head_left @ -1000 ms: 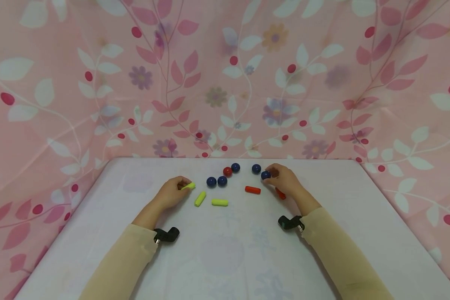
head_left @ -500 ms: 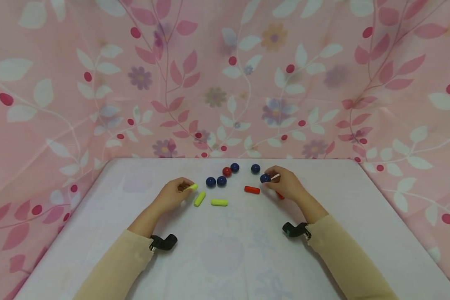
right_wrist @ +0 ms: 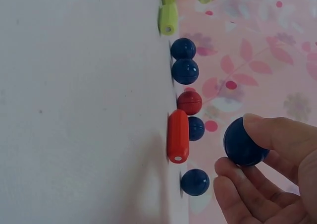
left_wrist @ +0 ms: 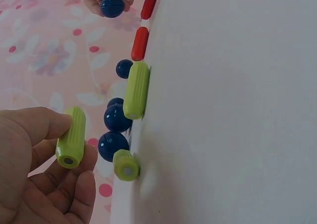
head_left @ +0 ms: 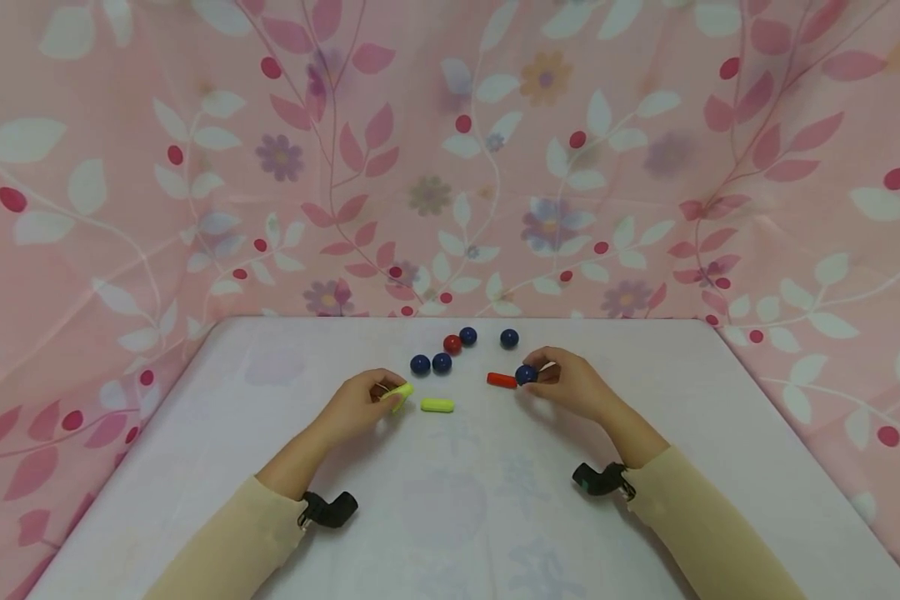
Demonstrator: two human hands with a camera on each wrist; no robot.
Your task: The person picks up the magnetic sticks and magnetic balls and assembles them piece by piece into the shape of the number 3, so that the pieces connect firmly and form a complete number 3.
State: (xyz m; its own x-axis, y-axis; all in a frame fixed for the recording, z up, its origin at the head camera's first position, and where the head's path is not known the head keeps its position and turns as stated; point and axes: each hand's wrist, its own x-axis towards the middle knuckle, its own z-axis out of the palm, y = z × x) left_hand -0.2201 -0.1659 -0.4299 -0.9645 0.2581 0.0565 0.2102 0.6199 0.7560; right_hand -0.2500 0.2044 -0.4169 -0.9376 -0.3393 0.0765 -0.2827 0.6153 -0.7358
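Ok, L hand (head_left: 360, 406) has a green stick (left_wrist: 73, 137) pinched b/w thumb & fingers, held up off the table (head_left: 450, 533). R hand (head_left: 573, 386) grips a blue ball (right_wrist: 241, 143) b/w thumb & fingers, also raised. Under the L hand lies a second green stick (left_wrist: 126, 165), mostly blocked in the head view; third green stick (head_left: 437, 406) lies flat just right of it. Near the R hand, a red stick (head_left: 501, 380) lies just left of the held ball per head view; other red stick (left_wrist: 148, 5) shows in the L wrist view.

Further back: front pair of blue balls (head_left: 420, 365) side by side, then a red ball (head_left: 452, 344) right by a rear blue ball (head_left: 468, 336), & a lone blue ball (head_left: 509, 338) farther right. Backdrop = pink cloth (head_left: 390, 225) w/ leaves, flowers & dots. Beige sleeves (head_left: 221, 542), black gadget (head_left: 332, 510) at each wrist.
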